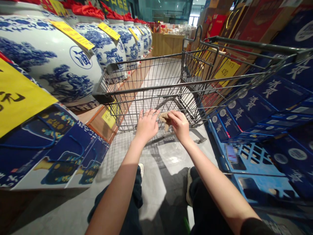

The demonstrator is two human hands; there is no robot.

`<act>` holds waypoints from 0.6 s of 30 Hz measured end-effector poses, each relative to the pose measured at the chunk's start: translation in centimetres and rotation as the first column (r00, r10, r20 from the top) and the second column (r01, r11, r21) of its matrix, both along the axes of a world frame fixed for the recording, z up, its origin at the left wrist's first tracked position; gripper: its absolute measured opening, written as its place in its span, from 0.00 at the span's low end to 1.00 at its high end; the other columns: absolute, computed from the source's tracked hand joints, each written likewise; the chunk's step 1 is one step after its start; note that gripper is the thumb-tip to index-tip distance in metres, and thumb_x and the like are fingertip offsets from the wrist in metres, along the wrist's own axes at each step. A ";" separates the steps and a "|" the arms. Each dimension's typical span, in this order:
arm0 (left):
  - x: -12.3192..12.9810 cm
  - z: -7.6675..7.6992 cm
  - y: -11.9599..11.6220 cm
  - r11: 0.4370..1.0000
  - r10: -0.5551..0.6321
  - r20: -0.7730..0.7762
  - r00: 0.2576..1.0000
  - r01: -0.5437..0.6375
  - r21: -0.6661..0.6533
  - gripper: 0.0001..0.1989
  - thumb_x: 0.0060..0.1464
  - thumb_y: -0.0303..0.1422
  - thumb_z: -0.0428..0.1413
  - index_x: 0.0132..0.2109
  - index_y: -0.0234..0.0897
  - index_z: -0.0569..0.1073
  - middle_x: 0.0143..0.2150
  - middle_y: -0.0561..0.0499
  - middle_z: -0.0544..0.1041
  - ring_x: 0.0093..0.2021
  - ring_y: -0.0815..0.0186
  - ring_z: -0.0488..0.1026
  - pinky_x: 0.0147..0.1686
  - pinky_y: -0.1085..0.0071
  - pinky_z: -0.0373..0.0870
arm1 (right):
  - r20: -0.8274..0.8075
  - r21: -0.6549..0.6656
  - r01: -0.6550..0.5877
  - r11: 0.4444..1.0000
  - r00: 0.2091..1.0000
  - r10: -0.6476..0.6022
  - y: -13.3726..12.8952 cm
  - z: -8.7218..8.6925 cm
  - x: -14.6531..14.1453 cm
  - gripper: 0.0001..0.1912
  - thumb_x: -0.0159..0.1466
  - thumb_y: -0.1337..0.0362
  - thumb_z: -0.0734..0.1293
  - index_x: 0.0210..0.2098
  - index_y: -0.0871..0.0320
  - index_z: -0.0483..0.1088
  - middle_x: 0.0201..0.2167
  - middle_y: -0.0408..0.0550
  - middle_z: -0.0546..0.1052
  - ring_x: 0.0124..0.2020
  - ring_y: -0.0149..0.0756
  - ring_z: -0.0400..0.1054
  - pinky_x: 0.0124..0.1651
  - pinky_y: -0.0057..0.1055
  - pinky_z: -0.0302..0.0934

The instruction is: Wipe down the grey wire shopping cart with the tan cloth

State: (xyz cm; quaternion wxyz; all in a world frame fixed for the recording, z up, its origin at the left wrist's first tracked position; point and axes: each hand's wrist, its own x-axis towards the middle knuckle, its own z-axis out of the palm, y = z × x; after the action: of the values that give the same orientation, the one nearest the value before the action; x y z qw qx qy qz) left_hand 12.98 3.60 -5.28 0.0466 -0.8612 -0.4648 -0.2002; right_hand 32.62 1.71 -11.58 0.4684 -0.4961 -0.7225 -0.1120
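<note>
While light glares in patches off the pale gray floor (154, 189), a person (119, 186) stands at the side of a black wire shopping cart (156, 88) in a store, both bare hands out before it. The right hand (180, 125) grips a crumpled tan cloth (165, 120), bunched between the two hands; the left hand (148, 125) is open, fingers extended, though from here I cannot tell whether it touches the cart. To the left, blue-and-white porcelain jars (56, 60) topped with red fabric (89, 13) line a wooden ledge (97, 123). Opposite, dark blue cartons (254, 101) rise from a light-blue plastic pallet (259, 155), where a phone (232, 153) rests. Toward the back stands a wooden counter (167, 45).
</note>
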 end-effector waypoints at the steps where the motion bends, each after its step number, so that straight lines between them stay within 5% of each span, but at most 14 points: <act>1: 0.0 0.0 0.0 1.000 -0.001 0.000 1.000 0.001 0.000 0.30 0.65 0.30 0.49 0.73 0.35 0.67 0.71 0.40 0.71 0.73 0.49 0.64 0.76 0.43 0.49 | 0.023 -0.037 0.012 0.999 1.000 -0.011 -0.1 -0.2 -0.2 0.17 0.73 0.68 0.62 0.54 0.56 0.80 0.52 0.57 0.81 0.57 0.45 0.71 0.62 0.44 0.69; 5: -0.1 0.0 0.0 1.000 -0.001 -0.002 1.000 0.001 -0.001 0.30 0.65 0.29 0.48 0.73 0.36 0.67 0.72 0.40 0.70 0.74 0.50 0.64 0.76 0.44 0.49 | 0.146 -0.229 0.086 0.970 0.988 -0.053 -0.2 -1.2 -1.4 0.15 0.72 0.69 0.64 0.51 0.54 0.81 0.47 0.54 0.81 0.51 0.46 0.70 0.56 0.42 0.71; 11: -0.1 0.0 0.0 1.000 0.003 0.008 1.000 -0.003 -0.005 0.30 0.65 0.30 0.49 0.73 0.36 0.67 0.71 0.40 0.71 0.74 0.50 0.64 0.76 0.44 0.49 | 0.095 -0.083 0.126 0.989 0.988 -0.118 0.1 0.3 -0.6 0.18 0.73 0.68 0.61 0.54 0.50 0.79 0.52 0.53 0.78 0.56 0.45 0.68 0.60 0.44 0.69; 18: -0.3 0.1 0.3 0.999 -0.035 0.029 0.999 0.035 -0.005 0.29 0.65 0.26 0.48 0.72 0.35 0.68 0.71 0.40 0.72 0.73 0.51 0.64 0.76 0.45 0.51 | 0.275 -0.362 0.184 0.914 0.958 -0.084 -0.7 -0.8 -2.1 0.17 0.69 0.71 0.66 0.54 0.53 0.78 0.53 0.55 0.77 0.57 0.47 0.66 0.55 0.40 0.71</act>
State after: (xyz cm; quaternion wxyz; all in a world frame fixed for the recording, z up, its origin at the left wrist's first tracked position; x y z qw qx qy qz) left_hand 12.65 3.87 -5.15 0.0340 -0.8664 -0.4508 -0.2120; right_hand 30.48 1.03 -12.41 0.2569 -0.6085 -0.7482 -0.0631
